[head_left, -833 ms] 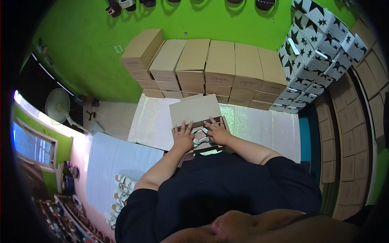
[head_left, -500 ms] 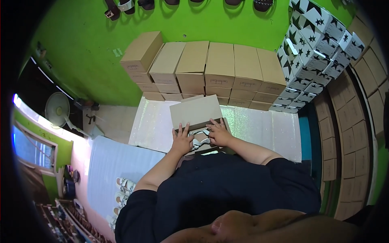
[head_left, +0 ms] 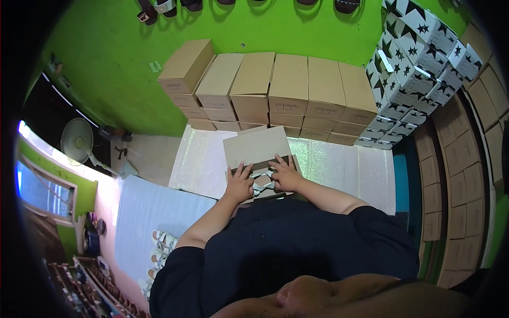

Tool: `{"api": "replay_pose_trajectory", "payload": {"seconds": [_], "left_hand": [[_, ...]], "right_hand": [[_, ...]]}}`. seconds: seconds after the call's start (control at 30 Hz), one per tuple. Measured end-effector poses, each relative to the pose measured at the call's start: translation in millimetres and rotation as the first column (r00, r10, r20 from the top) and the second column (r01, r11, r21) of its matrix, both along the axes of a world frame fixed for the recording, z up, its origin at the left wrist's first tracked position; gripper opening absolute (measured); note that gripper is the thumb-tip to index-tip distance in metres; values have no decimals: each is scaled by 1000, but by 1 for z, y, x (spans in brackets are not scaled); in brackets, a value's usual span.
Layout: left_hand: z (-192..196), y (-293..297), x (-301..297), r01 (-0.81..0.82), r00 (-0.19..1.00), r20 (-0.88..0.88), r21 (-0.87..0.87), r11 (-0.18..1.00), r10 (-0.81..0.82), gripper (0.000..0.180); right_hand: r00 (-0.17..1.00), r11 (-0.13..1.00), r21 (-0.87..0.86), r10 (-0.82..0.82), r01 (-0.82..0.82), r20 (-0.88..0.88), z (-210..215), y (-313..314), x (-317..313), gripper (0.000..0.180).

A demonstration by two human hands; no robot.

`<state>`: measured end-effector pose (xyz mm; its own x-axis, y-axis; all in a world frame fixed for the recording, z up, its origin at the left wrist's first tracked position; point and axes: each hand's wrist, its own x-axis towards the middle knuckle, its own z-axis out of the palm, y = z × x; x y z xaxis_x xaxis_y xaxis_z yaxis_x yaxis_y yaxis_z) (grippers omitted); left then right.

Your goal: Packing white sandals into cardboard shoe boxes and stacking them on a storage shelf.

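Against the green wall (head_left: 106, 63), a row of stacked brown cartons (head_left: 275, 90) stands within reach behind the glittery white work surface (head_left: 339, 164), with star-printed boxes (head_left: 419, 63) piled to the right. At the near edge of that surface sits an open cardboard box (head_left: 258, 151), its lid tipped back so the interior stays accessible. Both the left hand (head_left: 239, 184) and the right hand (head_left: 286, 175) rest palm-down with fingers spread, pressing the pale contents (head_left: 263, 183) flat rather than grasping anything.
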<state>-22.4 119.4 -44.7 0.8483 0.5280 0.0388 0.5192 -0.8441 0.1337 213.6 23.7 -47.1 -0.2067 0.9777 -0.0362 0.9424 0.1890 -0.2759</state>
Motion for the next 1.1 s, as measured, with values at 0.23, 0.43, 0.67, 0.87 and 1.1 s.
{"api": "replay_pose_trajectory", "payload": {"seconds": [0.23,0.43,0.67,0.87,1.1], "left_hand": [[1,2,-7,3,996,94,-48,999,2,22],[3,-1,-35,-137,982,116,-91,986,148,63],[-14,-7,-73,-419,862,146,-336,844,486,101],[-10,-13,-75,-233,958,67,-377,896,278,107],[4,-23,-68,-190,982,-50,-245,951,184,112]], "right_hand": [[999,997,70,-6,10,-50,-4,-2,5,25],[999,994,108,17,-12,-45,10,-19,27,46],[900,908,45,-404,416,-165,-5,-49,60,83],[985,982,-101,-164,158,-54,-7,-70,64,104],[990,980,-137,-140,142,25,-5,-69,57,106]]}}
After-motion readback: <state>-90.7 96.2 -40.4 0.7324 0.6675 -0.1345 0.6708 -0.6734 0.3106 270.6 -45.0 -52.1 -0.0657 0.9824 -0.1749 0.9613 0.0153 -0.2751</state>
